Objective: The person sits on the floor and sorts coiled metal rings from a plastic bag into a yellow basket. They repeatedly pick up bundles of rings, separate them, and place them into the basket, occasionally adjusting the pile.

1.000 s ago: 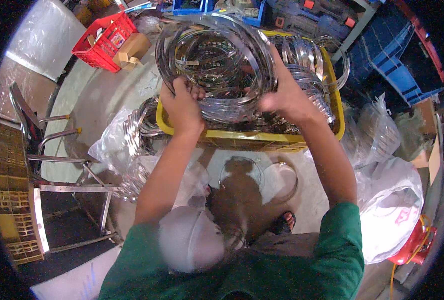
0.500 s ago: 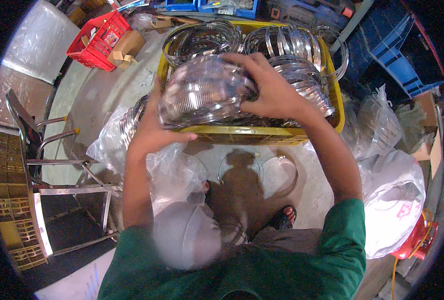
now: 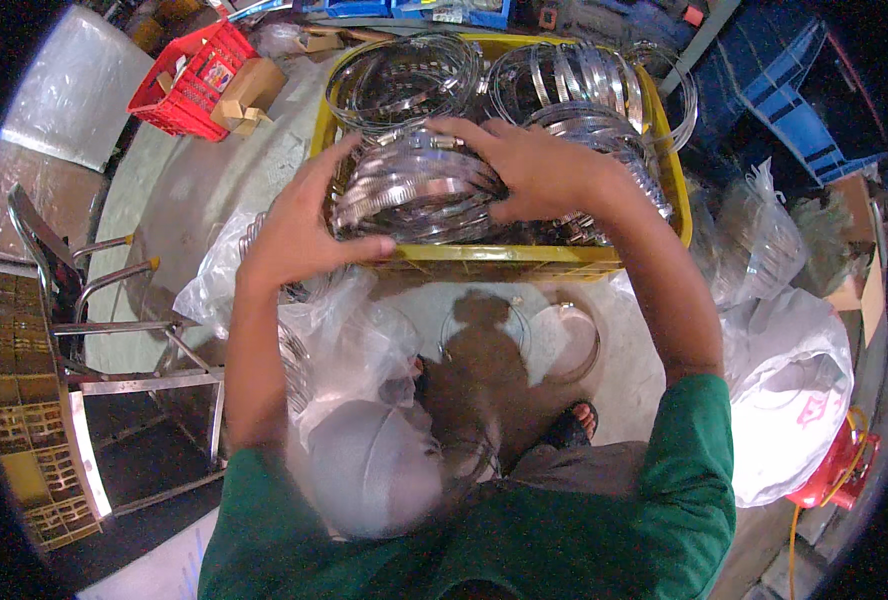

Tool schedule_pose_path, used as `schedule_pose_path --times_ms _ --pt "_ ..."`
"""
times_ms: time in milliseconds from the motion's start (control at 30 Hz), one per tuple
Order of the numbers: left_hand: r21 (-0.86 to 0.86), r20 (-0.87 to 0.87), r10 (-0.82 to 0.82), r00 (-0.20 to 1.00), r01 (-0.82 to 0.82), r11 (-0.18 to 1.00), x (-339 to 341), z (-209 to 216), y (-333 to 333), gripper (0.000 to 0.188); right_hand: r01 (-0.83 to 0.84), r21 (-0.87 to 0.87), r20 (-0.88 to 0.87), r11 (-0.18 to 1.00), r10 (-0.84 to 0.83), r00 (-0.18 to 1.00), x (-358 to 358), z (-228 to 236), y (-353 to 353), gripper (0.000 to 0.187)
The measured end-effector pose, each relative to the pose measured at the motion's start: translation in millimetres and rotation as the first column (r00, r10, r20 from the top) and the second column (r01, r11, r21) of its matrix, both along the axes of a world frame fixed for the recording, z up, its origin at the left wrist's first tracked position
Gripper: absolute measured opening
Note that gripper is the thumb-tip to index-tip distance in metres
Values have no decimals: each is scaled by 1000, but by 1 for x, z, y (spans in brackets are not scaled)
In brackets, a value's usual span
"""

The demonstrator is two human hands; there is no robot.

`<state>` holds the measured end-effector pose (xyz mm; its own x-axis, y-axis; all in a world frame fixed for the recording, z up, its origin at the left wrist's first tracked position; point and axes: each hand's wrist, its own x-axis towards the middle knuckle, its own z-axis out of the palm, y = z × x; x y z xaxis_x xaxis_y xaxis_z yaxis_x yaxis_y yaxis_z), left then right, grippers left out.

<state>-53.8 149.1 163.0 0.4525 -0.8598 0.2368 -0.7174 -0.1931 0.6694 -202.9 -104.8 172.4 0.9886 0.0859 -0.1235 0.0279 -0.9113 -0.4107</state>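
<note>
A bundle of shiny steel hose clamps (image 3: 419,190) lies in the front left of a yellow crate (image 3: 504,253), among other coiled clamps. My left hand (image 3: 299,225) cups the bundle's left end, its thumb low near the crate's front rim and its fingers reaching behind. From the right, my right hand (image 3: 539,170) grips the bundle's top and right side, thumb in front. The undersides of both grips are hidden. More rings of clamps (image 3: 404,85) fill the back left, and another row (image 3: 574,80) stands at the back right.
Clear plastic bags (image 3: 354,340) with clamps sit at the left, near a metal-framed chair (image 3: 144,385). A white sack (image 3: 784,400) and red gas cylinder (image 3: 834,470) stand right. A loose ring (image 3: 594,345) lies on the floor. Beyond are a red crate (image 3: 192,80) and cardboard box (image 3: 249,95).
The bundle, blurred and higher half a second ago, has come down into the crate between my hands. My left forearm has shifted slightly left.
</note>
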Motion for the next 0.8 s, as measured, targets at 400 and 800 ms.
schedule_pose_path --times_ms 400,800 --pt "28 81 -262 962 261 965 7 -41 -13 74 -123 114 348 986 76 935 -8 -26 21 97" --pt "54 287 -97 953 85 995 -17 -44 -46 56 88 -196 320 977 -22 947 -46 -12 5 74"
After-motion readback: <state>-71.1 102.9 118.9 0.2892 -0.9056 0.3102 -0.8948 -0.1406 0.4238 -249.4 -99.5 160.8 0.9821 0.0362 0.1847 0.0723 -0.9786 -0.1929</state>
